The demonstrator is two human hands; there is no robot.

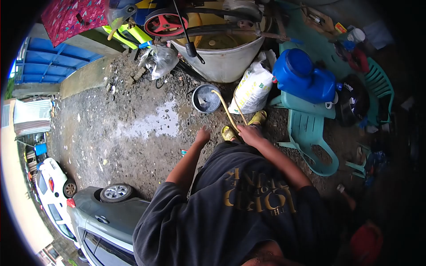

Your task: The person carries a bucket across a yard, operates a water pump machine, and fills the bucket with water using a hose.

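My right hand is closed around a yellowish hose, just above my feet in yellow slippers. The hose bends, and one end reaches over the rim of a round dark bucket. Something pale lies inside the bucket, too small to name. Another stretch of the hose runs up beside a white printed sack. My left hand is held out over the wet ground as a fist, with nothing showing from it; the inside of the fist is hidden.
A big whitish tub stands ahead, with a red pulley wheel and metal bars across it. To the right are a blue jug on a green table and a green chair. Parked cars are at the lower left.
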